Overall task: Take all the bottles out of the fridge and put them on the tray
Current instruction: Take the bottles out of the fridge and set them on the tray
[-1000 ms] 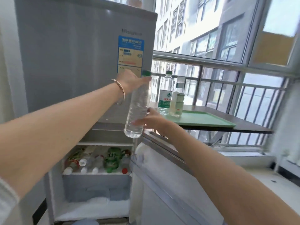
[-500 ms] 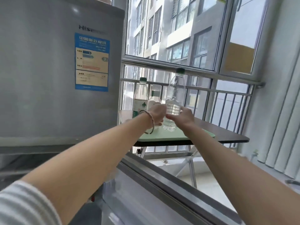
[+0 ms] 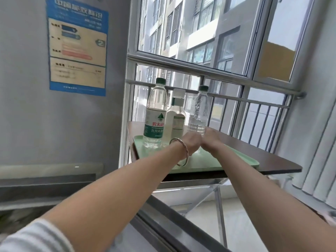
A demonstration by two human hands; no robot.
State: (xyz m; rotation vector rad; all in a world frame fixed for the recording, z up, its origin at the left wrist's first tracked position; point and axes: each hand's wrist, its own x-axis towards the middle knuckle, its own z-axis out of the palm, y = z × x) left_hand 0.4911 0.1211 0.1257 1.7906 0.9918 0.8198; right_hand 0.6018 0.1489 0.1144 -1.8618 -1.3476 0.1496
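Nearest, a striped sleeve [image 3: 27, 237] covers the left arm. Further out, the left hand [image 3: 190, 144], with a bracelet [image 3: 179, 153] at its wrist, and the right hand [image 3: 211, 138] meet at the foot of the clear unlabelled bottle [image 3: 199, 110]. Their fingers are hidden, so whether they hold it cannot be told. This bottle stands upright over the green tray [image 3: 236, 157], beside a white-capped bottle [image 3: 177, 115] and a green-labelled water bottle [image 3: 155, 115]. The tray lies on the dark table [image 3: 263, 153], next to the grey fridge [image 3: 36, 115].
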